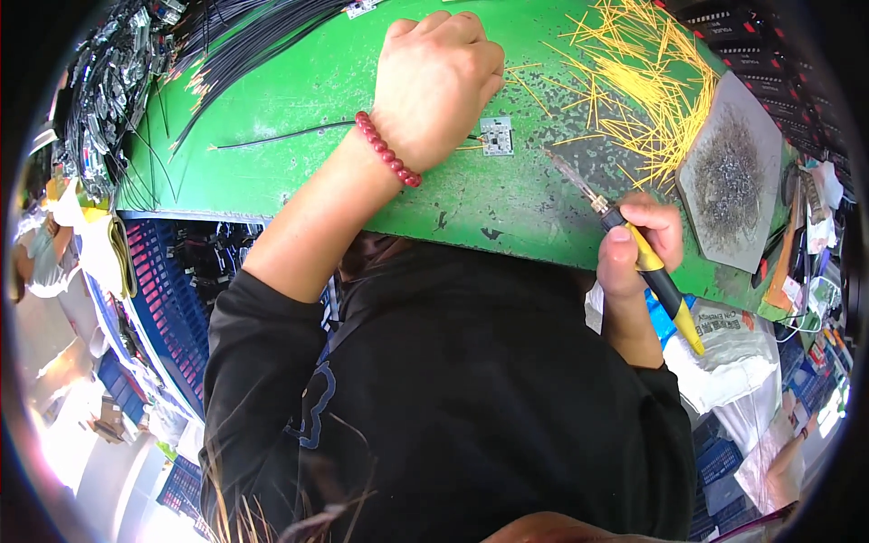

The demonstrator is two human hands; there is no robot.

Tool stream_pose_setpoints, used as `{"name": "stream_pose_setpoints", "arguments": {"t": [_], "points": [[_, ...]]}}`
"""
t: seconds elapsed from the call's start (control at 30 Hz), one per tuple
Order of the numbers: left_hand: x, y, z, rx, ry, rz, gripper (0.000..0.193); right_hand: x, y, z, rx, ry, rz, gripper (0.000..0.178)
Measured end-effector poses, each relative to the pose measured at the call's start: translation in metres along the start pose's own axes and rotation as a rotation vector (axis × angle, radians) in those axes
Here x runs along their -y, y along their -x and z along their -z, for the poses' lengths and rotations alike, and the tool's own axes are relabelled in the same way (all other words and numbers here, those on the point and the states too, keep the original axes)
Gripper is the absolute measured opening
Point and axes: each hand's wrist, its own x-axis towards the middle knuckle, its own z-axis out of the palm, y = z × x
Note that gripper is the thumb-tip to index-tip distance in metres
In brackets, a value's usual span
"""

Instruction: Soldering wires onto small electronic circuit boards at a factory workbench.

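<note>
My right hand (641,237) grips a soldering iron (644,249) with a yellow and black handle, its metal tip pointing up and left above the green table. A small white circuit board (497,136) lies between that tip and my left wrist. One black cable (281,137) runs under the wrist toward the board, and a short yellow wire meets the board's left side. My left hand (439,77), below which sits a red bead bracelet (387,151), is closed with its back up. Its curled fingertips are hidden, so what they hold cannot be made out.
Loose yellow wires (647,100) spread over the far right of the green table (272,185). Beside them lies a grey plate (701,181) with a dark, crusted middle. Black cables (244,54) are bundled at far left. A blue crate (163,290) stands below the table's left edge.
</note>
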Motion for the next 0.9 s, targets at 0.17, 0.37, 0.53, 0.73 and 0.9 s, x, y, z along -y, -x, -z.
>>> {"name": "stream_pose_setpoints", "arguments": {"t": [0.17,0.37,0.53,0.73,0.9], "points": [[0.001,0.004,-0.002,-0.012,-0.069,-0.039,0.008,-0.002,-0.001,0.002,0.013,0.033,0.010,0.022],[-0.020,0.033,0.029,-0.058,0.364,0.135,0.010,-0.004,-0.002,0.000,0.001,0.003,-0.027,0.022],[-0.028,0.058,0.020,-0.069,0.254,0.101,0.015,-0.001,-0.006,-0.009,0.068,-0.068,-0.063,0.023],[-0.029,0.060,0.010,-0.112,0.124,0.111,0.014,0.002,-0.010,-0.014,0.150,0.037,-0.061,0.025],[-0.028,0.063,0.009,-0.093,0.133,0.118,0.013,-0.001,-0.009,-0.015,0.148,0.047,-0.060,0.025]]}}
